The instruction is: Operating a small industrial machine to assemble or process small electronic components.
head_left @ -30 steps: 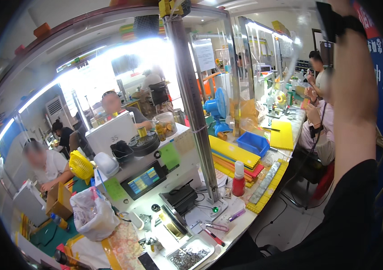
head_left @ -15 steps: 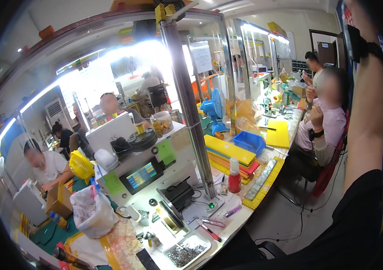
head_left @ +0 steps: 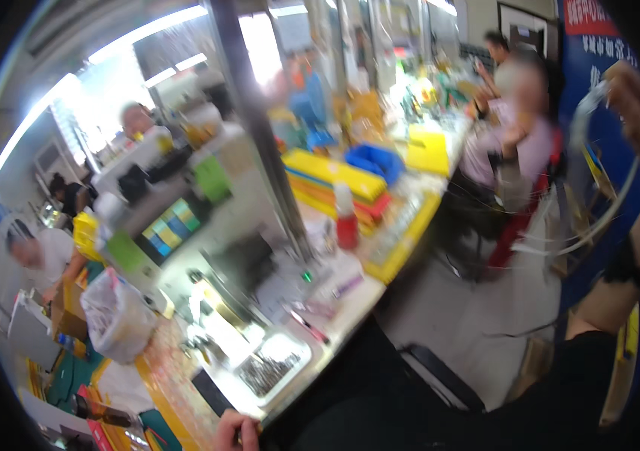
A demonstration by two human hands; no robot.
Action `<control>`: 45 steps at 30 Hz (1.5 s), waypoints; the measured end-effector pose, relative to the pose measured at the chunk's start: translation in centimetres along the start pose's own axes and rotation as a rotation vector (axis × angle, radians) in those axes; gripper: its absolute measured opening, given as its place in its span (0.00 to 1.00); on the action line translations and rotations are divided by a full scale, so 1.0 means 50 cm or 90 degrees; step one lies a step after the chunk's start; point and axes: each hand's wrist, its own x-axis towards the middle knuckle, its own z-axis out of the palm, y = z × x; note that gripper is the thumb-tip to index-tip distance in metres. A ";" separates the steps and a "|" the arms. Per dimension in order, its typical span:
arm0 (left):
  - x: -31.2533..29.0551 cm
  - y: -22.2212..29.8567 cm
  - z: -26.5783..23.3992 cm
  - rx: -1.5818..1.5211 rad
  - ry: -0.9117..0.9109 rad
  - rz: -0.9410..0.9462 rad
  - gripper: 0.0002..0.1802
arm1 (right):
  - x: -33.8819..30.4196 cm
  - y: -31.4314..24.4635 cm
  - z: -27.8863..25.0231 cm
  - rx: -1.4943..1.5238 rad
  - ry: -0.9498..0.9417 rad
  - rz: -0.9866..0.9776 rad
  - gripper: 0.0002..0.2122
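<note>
My right hand [head_left: 639, 124] is raised at the upper right beside the blue banner, its fingers closed round a looped, whitish translucent strip [head_left: 620, 197]. The strip hangs in a wide curve, and motion smears its far end. I cannot tell exactly what material it is. At the bottom, my left hand [head_left: 237, 431] rests by the near edge of the workbench, fingers curled; anything inside them is hidden. Just beyond that hand are a dark flat pad [head_left: 212, 393] and a white tray [head_left: 306, 359] of small dark metallic pieces.
A machine with a lit screen [head_left: 171, 231] stands on the bench [head_left: 350, 289] behind the tray. Near it are a red bottle [head_left: 346, 231], a blue bin [head_left: 374, 164], yellow strips [head_left: 335, 174] and a white bag [head_left: 116, 312]. A co-worker in pink [head_left: 511, 135] sits at the right.
My view has turned, and the scene is blurred. My right arm has come down from overhead, and its hand now shows with the translucent strip. My left hand has come into view at the bottom.
</note>
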 end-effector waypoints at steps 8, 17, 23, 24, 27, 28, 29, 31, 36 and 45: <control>0.146 0.152 0.202 -0.131 -0.592 0.105 0.12 | -0.237 0.115 0.394 0.160 -0.199 0.243 0.07; 0.200 0.187 0.526 -0.378 -0.652 -0.044 0.27 | -0.371 0.127 0.483 0.303 -0.096 0.391 0.07; 0.217 0.136 0.607 -0.572 -0.572 -0.345 0.29 | -0.459 0.162 0.555 0.376 -0.079 0.430 0.10; 0.226 0.127 0.612 -0.586 -0.581 -0.364 0.29 | -0.473 0.168 0.568 0.381 -0.082 0.446 0.10; 0.242 0.117 0.627 -0.595 -0.550 -0.389 0.20 | -0.492 0.181 0.587 0.460 -0.212 0.518 0.11; 0.247 0.109 0.633 -0.591 -0.536 -0.374 0.19 | -0.496 0.185 0.597 0.465 -0.215 0.532 0.11; 0.249 0.101 0.634 -0.600 -0.538 -0.363 0.17 | -0.501 0.185 0.606 0.554 -0.198 0.565 0.11; 0.259 0.081 0.630 -0.611 -0.537 -0.353 0.15 | -0.509 0.185 0.620 0.643 -0.182 0.608 0.11; 0.263 0.086 0.627 -0.661 -0.559 -0.344 0.14 | -0.495 0.192 0.611 0.609 -0.231 0.623 0.10; 0.281 0.097 0.532 -0.785 -0.517 -0.308 0.09 | -0.629 0.402 0.530 0.342 -0.505 0.527 0.06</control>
